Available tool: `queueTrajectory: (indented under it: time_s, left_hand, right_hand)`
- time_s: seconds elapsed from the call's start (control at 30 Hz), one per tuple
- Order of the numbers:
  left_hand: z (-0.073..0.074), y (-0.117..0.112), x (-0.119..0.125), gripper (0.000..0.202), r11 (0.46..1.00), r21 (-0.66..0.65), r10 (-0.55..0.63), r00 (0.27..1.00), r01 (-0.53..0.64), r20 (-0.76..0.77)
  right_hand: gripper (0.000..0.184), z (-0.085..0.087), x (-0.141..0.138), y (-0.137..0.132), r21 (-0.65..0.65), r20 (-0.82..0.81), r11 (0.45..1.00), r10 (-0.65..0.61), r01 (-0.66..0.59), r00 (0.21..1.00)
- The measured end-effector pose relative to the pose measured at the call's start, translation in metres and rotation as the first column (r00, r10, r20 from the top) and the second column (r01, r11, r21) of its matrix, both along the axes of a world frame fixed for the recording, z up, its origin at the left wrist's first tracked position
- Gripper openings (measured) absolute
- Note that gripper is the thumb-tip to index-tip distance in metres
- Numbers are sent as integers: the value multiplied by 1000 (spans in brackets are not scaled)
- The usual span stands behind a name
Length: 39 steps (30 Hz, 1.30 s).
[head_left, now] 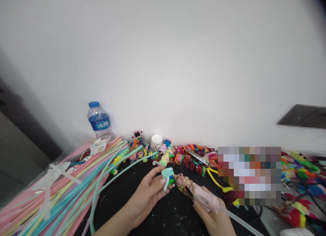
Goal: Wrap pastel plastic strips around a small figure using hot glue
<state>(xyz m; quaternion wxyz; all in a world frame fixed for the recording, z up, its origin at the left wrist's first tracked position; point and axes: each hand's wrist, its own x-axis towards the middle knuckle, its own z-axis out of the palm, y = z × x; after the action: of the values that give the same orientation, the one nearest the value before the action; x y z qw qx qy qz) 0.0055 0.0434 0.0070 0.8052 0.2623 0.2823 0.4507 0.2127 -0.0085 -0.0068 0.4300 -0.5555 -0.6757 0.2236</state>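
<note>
At L hand (pixel 149 189), lt-blue coil (pixel 167 173) looks fuzzy.

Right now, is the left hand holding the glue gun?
No, the right hand grips the glue gun while the left hand holds a mint fuzzy piece.

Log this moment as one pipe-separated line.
Left hand: holds mint fuzzy piece | Right hand: grips pink glue gun, tip close to piece | Around: scissors, bottle

Fuzzy pipe-cleaner roll (pixel 167 173), shiny metal scissors (pixel 197 157)
</note>
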Motion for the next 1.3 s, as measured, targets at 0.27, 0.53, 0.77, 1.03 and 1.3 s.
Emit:
queueTrajectory:
  time_s: [0.27, 0.53, 0.77, 1.03, 1.3]
  left_hand:
    - [-2, 0, -3, 40, 1000, -1, -11, 1000, 11, 1]
    - [1, 2, -3, 35, 998, 43, 54, 998, -52, -44]
    - [-7, 4, 1, 28, 975, 222, 68, 980, -25, -189]
    - [-14, -2, 7, 23, 921, 381, 20, 965, 84, -261]
    - [-9, -4, 8, 19, 917, 370, -35, 953, 150, -300]
  right_hand:
    - [17, -2, -2, 2, -10, -67, 998, -55, 54, 996]
    - [31, 0, 5, 3, 41, 379, 995, -102, 93, 920]
    - [63, 2, 5, 0, 235, 609, 972, -125, -28, 784]
    - [41, 16, -20, 0, 515, 504, 823, -64, -240, 862]
    - [19, 6, -17, -4, 346, 347, 925, 26, -154, 937]
